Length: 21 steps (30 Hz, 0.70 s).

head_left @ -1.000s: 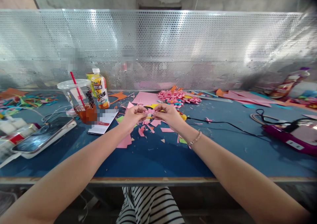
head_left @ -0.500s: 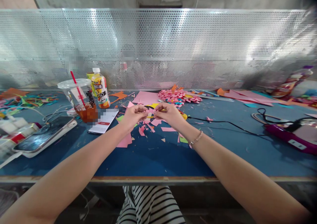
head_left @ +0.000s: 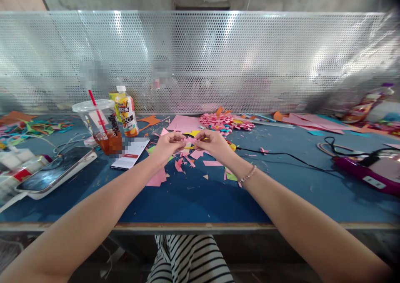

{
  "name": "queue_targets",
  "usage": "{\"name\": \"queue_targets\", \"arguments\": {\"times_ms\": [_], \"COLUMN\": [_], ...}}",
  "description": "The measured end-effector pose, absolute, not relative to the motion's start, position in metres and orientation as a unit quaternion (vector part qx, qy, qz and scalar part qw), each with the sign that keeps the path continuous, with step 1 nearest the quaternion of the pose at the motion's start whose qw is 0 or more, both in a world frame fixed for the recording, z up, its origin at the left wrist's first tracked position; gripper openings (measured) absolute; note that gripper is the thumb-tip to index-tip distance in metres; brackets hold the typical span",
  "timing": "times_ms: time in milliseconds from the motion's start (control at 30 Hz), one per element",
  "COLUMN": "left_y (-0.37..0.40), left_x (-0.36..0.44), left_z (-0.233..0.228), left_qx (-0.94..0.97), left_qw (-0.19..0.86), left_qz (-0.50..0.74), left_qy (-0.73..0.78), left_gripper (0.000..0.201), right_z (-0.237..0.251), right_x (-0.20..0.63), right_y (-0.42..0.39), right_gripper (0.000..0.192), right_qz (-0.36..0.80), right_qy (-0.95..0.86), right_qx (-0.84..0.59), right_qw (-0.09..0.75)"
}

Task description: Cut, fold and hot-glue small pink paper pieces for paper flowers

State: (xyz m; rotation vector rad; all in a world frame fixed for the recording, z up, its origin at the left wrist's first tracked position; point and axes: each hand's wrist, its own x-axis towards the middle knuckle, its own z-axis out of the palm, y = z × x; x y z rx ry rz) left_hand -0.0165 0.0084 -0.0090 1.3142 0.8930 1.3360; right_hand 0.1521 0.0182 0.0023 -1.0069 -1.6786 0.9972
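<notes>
A small piece of pink paper [head_left: 189, 141] is pinched between the fingertips of my left hand [head_left: 170, 144] and my right hand [head_left: 210, 142], just above the blue table. Its exact shape is too small to make out. Under and around my hands lie pink paper scraps [head_left: 178, 164], some green bits and a yellow object partly hidden behind my right hand. Beyond them rests a flat pink sheet [head_left: 183, 123], with a heap of pink folded paper pieces [head_left: 215, 119] to its right.
At the left stand a drink cup with a red straw [head_left: 108, 141] and a bottle [head_left: 126, 112], near two phones [head_left: 56, 172]. A black cable [head_left: 287, 154] crosses the right side beside a purple device [head_left: 365, 174]. A perforated metal screen [head_left: 200, 62] closes off the back.
Both hands stay almost in place. The pink paper between the fingertips shows slightly differently, its visible strip a little wider; the surrounding things have not moved.
</notes>
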Motion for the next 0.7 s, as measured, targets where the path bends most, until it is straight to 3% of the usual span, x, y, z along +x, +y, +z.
{"name": "queue_targets", "arguments": {"times_ms": [700], "left_y": [0.0065], "left_x": [-0.0156], "left_z": [-0.0088], "left_qx": [0.555], "left_qw": [0.488], "left_qz": [0.556], "left_qy": [0.379], "left_gripper": [0.015], "right_z": [0.0036], "right_x": [0.1504], "right_y": [0.0151], "right_gripper": [0.015], "right_qz": [0.426], "right_qy": [-0.67], "right_qx": [-0.395], "right_qw": [0.462]}}
